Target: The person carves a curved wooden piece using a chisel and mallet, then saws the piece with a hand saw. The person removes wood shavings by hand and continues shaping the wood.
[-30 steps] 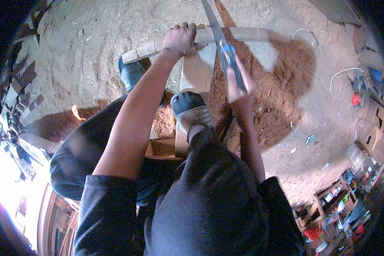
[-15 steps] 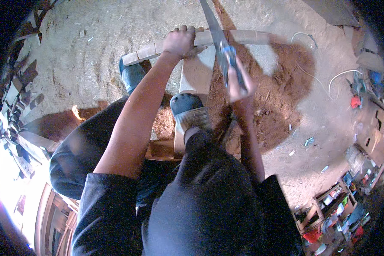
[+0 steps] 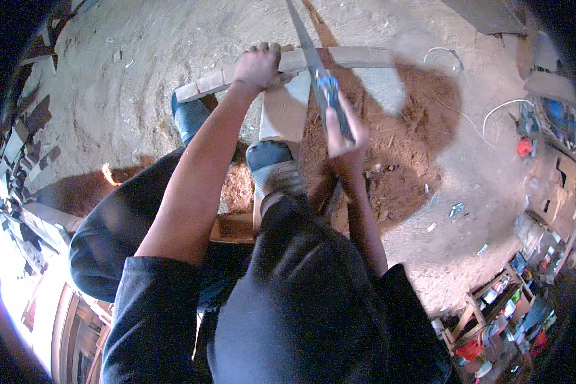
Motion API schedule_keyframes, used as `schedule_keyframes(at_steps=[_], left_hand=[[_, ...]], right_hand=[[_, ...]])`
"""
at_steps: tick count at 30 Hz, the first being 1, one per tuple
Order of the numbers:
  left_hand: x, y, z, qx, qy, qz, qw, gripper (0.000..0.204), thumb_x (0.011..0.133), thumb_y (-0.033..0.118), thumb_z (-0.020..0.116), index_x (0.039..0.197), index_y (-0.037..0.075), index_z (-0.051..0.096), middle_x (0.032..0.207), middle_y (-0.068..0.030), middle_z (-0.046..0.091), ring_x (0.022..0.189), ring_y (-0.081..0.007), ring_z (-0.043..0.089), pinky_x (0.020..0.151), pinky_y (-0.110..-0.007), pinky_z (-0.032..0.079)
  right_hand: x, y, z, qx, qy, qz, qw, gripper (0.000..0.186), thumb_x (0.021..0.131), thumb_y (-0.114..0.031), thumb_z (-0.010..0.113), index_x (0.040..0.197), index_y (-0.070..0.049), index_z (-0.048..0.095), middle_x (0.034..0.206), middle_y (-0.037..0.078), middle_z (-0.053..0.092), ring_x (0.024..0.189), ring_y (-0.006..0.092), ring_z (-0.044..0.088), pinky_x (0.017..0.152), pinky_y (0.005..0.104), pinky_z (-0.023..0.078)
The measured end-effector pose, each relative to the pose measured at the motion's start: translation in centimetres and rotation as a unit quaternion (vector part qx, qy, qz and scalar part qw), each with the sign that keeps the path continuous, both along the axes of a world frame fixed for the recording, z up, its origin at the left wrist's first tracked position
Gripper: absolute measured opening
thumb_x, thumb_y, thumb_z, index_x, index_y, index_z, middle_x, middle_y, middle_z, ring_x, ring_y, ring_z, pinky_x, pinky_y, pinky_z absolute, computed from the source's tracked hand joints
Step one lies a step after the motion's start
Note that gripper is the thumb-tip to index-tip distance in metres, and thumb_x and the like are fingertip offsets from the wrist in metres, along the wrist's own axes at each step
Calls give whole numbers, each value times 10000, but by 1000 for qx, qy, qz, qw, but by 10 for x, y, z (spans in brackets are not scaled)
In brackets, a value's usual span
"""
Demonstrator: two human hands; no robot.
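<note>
A long wooden strip (image 3: 368, 57) with several pencil-like cross lines lies crosswise on a flat board (image 3: 281, 118). My left hand (image 3: 260, 66) is wrapped over the strip where it crosses the board, fingers over its far side. Just right of that hand, a handsaw (image 3: 306, 41) crosses the strip, its blade pointing away from me. My right hand (image 3: 349, 131) is closed round the saw's blue and dark handle. My foot in a blue-grey shoe or sock (image 3: 275, 169) presses on the board's near part; the other foot (image 3: 192, 121) is by the strip's left end.
Reddish sawdust (image 3: 422, 105) covers the ground to the right. A pale cable (image 3: 509, 105) curls beyond it. At the lower right stands a wooden crate (image 3: 473, 320) among mixed items. Wood scraps (image 3: 19, 141) pile up at the left edge.
The whole view has shifted slightly, so things sit further left. My right hand has drawn the saw a little toward me. My left hand keeps its hold on the strip.
</note>
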State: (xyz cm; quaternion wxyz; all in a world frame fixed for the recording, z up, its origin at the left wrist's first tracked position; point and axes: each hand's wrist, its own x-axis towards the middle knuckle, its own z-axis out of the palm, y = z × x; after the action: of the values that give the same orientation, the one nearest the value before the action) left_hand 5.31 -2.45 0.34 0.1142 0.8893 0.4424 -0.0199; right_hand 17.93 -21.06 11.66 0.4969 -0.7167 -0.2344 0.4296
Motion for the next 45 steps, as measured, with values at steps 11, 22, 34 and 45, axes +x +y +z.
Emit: schedule_keyframes(at_steps=[11,22,34,45], left_hand=[[8,-5,3,14,-7,-3,1000,676,743,598,675,1105,40,554,1027,-193,617,967,-372,640,811,-459,541],[9,-2,1,9,-13,-4,1000,717,739,649,646,1097,34,555,1045,-194,616,946,-368,646,809,-461,539],[1,-1,3,28,-23,-8,999,711,751,655,638,1116,51,560,1037,-194,615,939,-375,647,801,-469,545],[11,3,-6,12,-3,-15,1000,702,748,644,646,1093,39,563,1042,-195,614,972,-366,639,805,-467,542]], right_hand=[[5,-28,-35,96,-160,64,980,467,963,-220,544,1334,55,476,1110,124,655,929,195,609,848,316,476],[-5,-160,-38,34,-179,84,980,462,968,-195,539,1347,58,466,1257,173,595,1143,218,571,973,309,429],[-1,-115,-34,72,-122,66,988,443,967,-174,513,1335,70,475,1263,188,582,1159,212,544,994,335,405],[8,-4,-35,102,-180,99,973,436,950,-178,556,1323,41,505,1099,150,657,924,144,611,825,271,480]])
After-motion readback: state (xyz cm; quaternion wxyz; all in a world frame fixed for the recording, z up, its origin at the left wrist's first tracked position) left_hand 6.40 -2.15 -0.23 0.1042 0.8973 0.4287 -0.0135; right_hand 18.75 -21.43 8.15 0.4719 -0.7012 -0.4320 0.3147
